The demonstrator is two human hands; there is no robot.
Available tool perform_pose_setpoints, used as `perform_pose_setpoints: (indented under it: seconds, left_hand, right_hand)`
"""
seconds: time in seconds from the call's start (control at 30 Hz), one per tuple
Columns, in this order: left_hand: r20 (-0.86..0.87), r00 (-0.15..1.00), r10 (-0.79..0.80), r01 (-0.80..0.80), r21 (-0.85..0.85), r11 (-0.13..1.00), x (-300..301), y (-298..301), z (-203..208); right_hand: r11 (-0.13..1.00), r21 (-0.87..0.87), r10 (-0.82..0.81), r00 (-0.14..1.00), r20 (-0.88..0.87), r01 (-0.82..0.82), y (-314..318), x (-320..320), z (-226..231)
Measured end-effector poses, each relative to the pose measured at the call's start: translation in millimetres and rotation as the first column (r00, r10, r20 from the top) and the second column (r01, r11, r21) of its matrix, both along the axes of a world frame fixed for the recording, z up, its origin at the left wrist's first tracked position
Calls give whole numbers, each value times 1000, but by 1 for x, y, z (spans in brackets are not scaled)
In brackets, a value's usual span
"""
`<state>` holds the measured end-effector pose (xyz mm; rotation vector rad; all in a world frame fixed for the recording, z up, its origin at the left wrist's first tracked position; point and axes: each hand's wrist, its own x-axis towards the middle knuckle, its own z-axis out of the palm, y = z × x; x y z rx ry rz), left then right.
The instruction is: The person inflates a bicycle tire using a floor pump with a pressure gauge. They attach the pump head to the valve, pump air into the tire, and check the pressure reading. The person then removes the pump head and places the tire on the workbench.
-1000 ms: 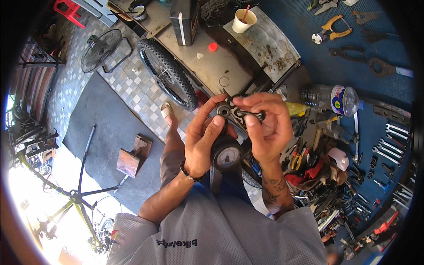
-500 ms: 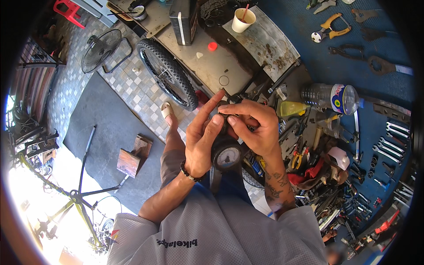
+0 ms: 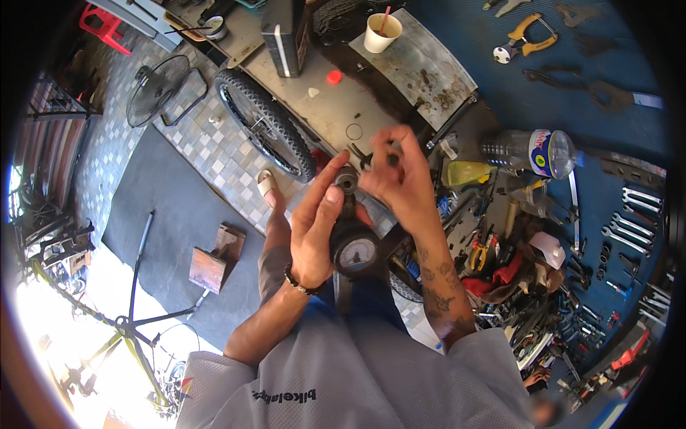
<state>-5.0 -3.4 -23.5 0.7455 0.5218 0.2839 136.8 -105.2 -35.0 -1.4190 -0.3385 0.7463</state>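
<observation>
My left hand (image 3: 314, 227) is closed round a dark round fitting (image 3: 346, 183) with a ring-shaped opening on top. Just below it, in front of my body, is a round dial gauge (image 3: 356, 255) with a black rim and pale face. My right hand (image 3: 401, 179) is raised a little to the right of the fitting, apart from it. Its fingers are curled and blurred, and something small and dark shows among them that I cannot make out. A thin ring (image 3: 354, 131) lies on the bench beyond my hands.
A bench (image 3: 321, 114) carries a paper cup (image 3: 383, 33), a red cap (image 3: 334, 77) and a stained metal sheet (image 3: 421, 68). A bicycle wheel (image 3: 264, 125) leans against it. On the right are a plastic bottle (image 3: 532, 152), piled tools and wrenches (image 3: 629, 229). A fan (image 3: 158, 91) stands left.
My right hand has lifted off the fitting and moved up and right, uncovering its round opening. My left hand keeps its hold. The whole view has shifted slightly.
</observation>
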Motion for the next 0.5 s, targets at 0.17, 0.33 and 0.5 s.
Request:
perform_pose_setpoints:
  seconds: [0.17, 0.33, 0.5]
  left_hand:
    - [-26, 1000, -1, 0, -32, 999, -4, 4, -3]
    - [-36, 999, 13, -15, -37, 999, -5, 6, -5]
    - [-138, 990, 38, -24, 106, 994, -6, 10, -5]
  right_hand:
    - [794, -548, -43, 924, 380, 262, 8, 97, -102]
    - [766, -522, 174, 660, 731, 376, 6, 146, -152]
    - [827, -343, 80, 510, 856, 446, -16, 138, -126]
